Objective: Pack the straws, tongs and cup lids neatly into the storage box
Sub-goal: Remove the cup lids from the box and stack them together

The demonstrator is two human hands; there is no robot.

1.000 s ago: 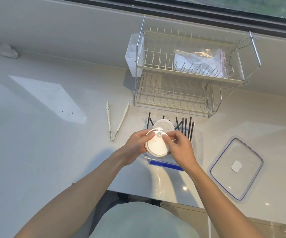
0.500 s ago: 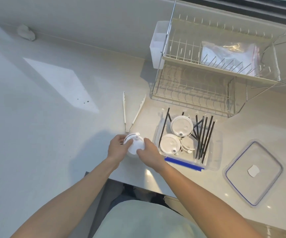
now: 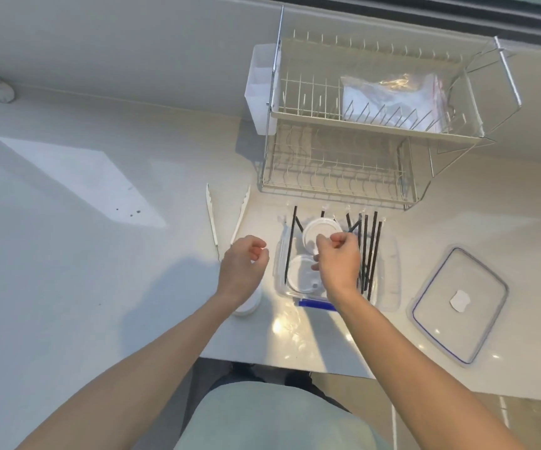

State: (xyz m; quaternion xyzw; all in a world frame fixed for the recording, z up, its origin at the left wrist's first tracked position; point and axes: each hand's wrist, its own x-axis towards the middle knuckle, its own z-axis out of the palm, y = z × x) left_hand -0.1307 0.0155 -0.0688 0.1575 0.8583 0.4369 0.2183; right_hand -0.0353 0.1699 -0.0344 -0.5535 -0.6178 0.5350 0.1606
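White countertop stretches under us to a window ledge, with a two-tier wire dish rack standing at the back and a crinkled plastic bag lying on its upper shelf. In front of the rack sits the clear storage box, open, and well to its right its lid lies flat on the counter.

Inside the box we see black straws, most lined up along the right side and one along the left wall, plus two white cup lids, one nearer us and one farther back. Another white lid rests on the counter just left of the box, mostly hidden under our left wrist. The tongs lie on the counter, apart from the box on its left.

Our left hand hovers loosely curled and empty above the counter. Our right hand is over the box with fingers pinched together near the far lid; we cannot tell whether it grips anything.

We judge the lids light, thin and a little flexible, best pinched at the rim and nested in a stack. Straws look light and prone to rolling, so we would gather them as a bundle at mid-length. Tongs seem stiff and springy; we would squeeze both arms shut near the hinge.
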